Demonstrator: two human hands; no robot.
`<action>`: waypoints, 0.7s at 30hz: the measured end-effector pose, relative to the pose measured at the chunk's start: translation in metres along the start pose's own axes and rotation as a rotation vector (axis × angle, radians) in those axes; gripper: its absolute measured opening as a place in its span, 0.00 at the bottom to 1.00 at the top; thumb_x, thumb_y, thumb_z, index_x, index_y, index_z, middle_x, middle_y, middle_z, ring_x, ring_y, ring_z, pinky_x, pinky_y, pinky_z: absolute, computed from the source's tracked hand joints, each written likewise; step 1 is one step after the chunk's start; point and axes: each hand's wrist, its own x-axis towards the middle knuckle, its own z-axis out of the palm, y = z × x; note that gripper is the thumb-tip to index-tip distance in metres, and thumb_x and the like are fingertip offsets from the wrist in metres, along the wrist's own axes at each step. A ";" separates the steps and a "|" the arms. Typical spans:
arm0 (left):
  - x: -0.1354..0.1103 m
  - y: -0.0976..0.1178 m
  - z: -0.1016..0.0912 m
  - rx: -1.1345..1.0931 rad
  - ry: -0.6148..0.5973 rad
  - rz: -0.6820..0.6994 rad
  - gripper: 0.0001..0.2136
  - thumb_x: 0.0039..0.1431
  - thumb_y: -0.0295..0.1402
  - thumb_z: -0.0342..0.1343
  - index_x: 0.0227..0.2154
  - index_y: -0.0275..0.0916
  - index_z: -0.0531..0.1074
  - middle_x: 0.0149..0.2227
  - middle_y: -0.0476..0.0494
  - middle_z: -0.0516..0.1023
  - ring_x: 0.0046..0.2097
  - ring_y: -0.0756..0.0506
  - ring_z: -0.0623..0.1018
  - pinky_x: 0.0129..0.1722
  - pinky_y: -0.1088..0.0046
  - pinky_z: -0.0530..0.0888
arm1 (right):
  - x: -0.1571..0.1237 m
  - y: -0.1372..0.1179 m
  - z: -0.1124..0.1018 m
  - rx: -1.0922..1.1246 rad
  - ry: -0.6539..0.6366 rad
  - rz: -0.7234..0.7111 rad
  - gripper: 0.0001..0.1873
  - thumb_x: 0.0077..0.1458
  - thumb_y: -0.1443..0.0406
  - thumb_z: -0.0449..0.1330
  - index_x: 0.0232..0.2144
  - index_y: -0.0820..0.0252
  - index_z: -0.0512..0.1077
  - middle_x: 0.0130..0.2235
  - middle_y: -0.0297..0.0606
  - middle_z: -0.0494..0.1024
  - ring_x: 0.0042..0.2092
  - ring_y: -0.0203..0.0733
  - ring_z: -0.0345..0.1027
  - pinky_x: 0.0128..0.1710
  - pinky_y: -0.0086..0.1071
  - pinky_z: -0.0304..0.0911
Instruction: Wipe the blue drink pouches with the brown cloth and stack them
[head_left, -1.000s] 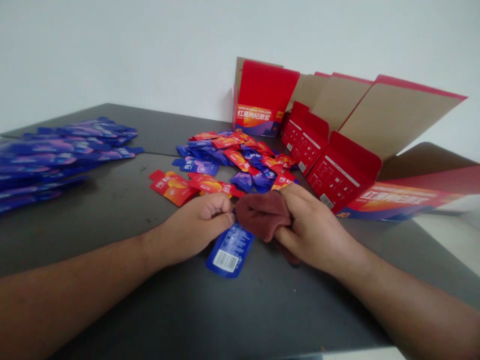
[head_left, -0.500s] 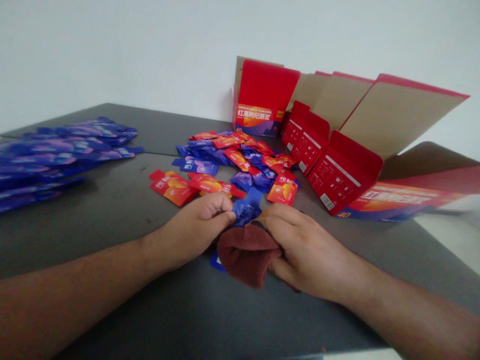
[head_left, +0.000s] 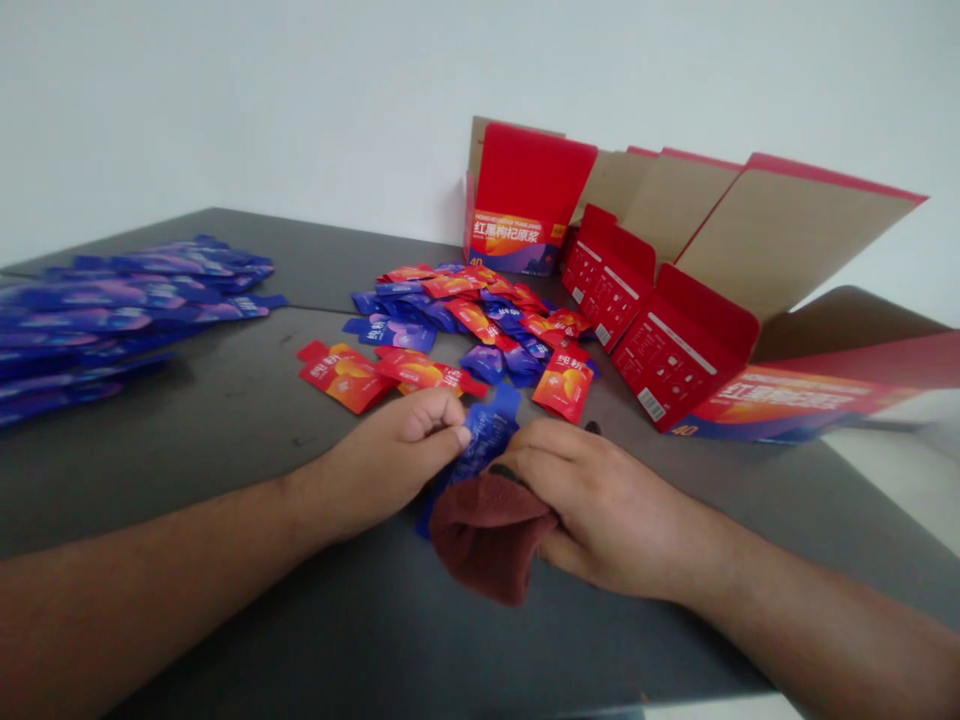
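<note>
A blue sachet with a narrow top tab lies between my hands, tilted on the dark table. My left hand is closed, pinching the sachet's left edge between thumb and curled fingers. In my right hand is a bunched brown cloth, gripped by closed fingers and touching the sachet's lower part. The cloth hides much of that lower part. Just beyond my hands lie a red sachet and another red sachet.
A mixed heap of red and blue sachets lies ahead. Blue sachets are piled at the left. Several open red cartons, including an upright carton and a nearer carton, line the right side of the grey table.
My right hand and the brown cloth have slid slightly down along the sachet towards me, baring more of its surface. My left hand has stayed in place, still pinching the edge.
</note>
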 end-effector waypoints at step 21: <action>-0.001 -0.003 0.001 -0.034 0.015 -0.023 0.10 0.67 0.37 0.54 0.29 0.40 0.66 0.26 0.54 0.67 0.27 0.52 0.65 0.27 0.75 0.65 | 0.002 -0.001 0.002 -0.030 -0.003 0.033 0.11 0.58 0.72 0.62 0.45 0.62 0.72 0.44 0.40 0.75 0.46 0.44 0.70 0.45 0.36 0.67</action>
